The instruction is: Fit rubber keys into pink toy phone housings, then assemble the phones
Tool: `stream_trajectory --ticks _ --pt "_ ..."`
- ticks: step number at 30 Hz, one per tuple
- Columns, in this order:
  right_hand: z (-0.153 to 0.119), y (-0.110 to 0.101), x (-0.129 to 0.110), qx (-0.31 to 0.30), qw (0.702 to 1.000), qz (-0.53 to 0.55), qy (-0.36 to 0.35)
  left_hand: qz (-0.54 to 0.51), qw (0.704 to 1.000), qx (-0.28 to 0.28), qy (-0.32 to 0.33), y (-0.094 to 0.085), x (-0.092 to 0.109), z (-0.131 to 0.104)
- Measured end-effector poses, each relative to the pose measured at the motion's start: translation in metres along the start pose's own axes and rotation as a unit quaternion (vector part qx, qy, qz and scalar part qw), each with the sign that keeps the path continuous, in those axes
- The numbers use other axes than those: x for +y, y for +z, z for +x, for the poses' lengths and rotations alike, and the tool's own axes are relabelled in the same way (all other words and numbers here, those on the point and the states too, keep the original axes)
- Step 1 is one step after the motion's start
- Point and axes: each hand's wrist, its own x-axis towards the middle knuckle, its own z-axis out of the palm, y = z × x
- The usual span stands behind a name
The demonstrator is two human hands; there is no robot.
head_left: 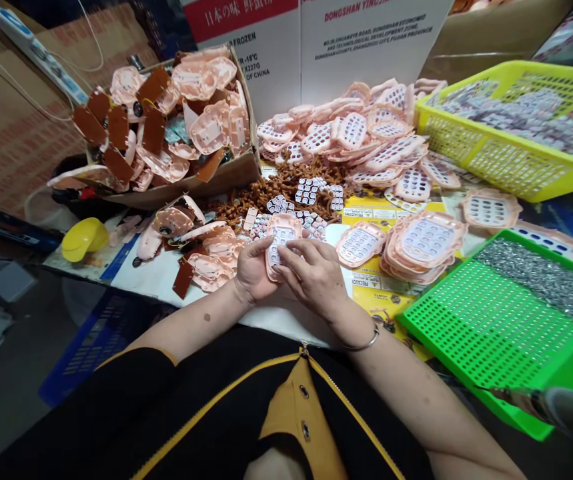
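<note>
A pink plastic shell with a white button keypad is held upright over the white work surface near its front edge. My left hand grips the shell along its left side, thumb at the edge. My right hand has its fingers curled over the keypad's right side, fingertips touching the buttons; its thumb is mostly hidden. Just behind lie loose white button sheets and a heap of small brown pieces. To the right, several similar shells with keypads are stacked, with one single shell beside them.
Pink half-shells with brown boards fill a cardboard box at back left. A shell pile stands behind. Right are a yellow basket, a green tray of screws and a screwdriver-like tool. A yellow scoop sits left.
</note>
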Motion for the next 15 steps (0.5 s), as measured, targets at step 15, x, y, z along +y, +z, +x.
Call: stream_trajectory --ticks 15 --pt "0.005 0.002 0.001 -0.027 0.624 0.715 0.316 0.734 0.524 0.070 0.426 -0.011 -0.005 -0.003"
